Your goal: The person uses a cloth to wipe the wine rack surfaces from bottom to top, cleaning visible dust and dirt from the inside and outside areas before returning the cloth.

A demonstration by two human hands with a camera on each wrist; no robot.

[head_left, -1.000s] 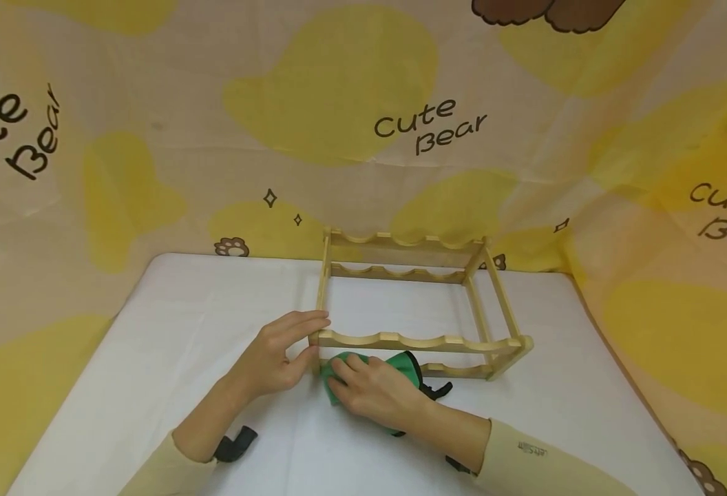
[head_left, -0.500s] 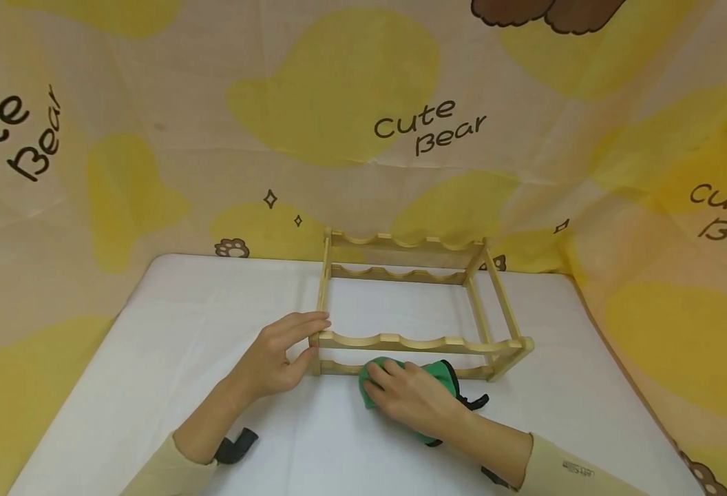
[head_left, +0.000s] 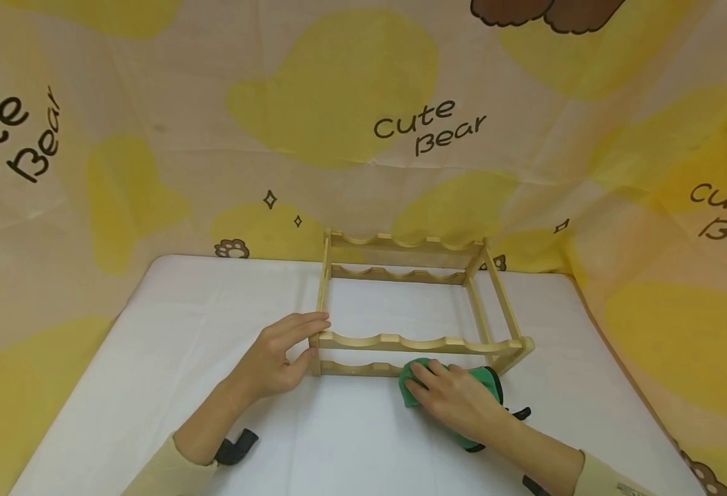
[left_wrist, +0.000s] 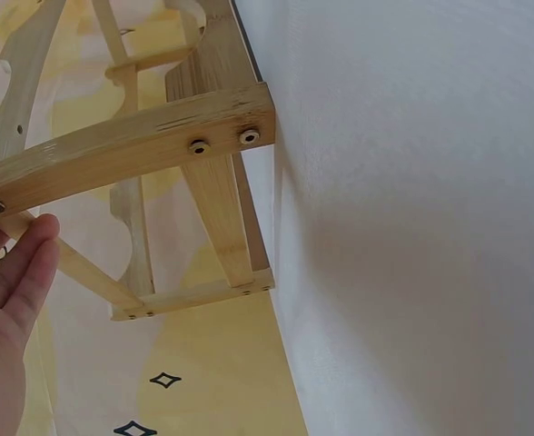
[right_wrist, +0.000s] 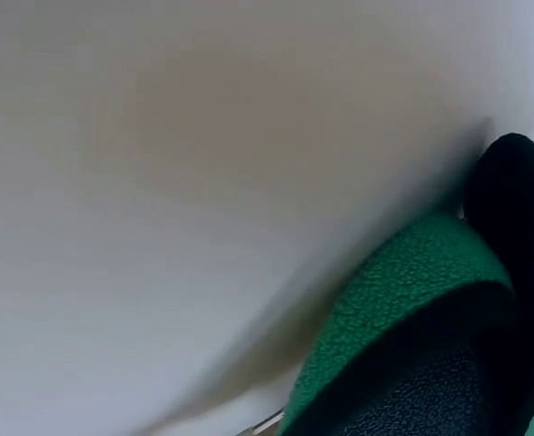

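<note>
A pale wooden bottle rack (head_left: 394,342) with scalloped rails stands on the white table. At its near left corner my left hand (head_left: 273,355) grips the frame, fingers over the top and thumb lower down. The left wrist view shows those fingertips (left_wrist: 42,232) against a bolted wooden bar (left_wrist: 131,143). My right hand (head_left: 456,399) holds a bunched green cloth (head_left: 486,379) with black edging against the lower front rail (head_left: 363,369), right of its middle. In the right wrist view the cloth (right_wrist: 412,282) fills the lower right corner, and the fingers are hidden.
The white tabletop (head_left: 215,296) spreads around the rack. Behind and beside it hangs a yellow-patterned fabric backdrop (head_left: 332,89). Black wrist-camera pieces, such as the black part (head_left: 237,446) by the left forearm, stick out near both wrists.
My right hand and the green cloth have slid rightward along the lower front rail, from its left end to right of its middle. The left hand and the rack have stayed put.
</note>
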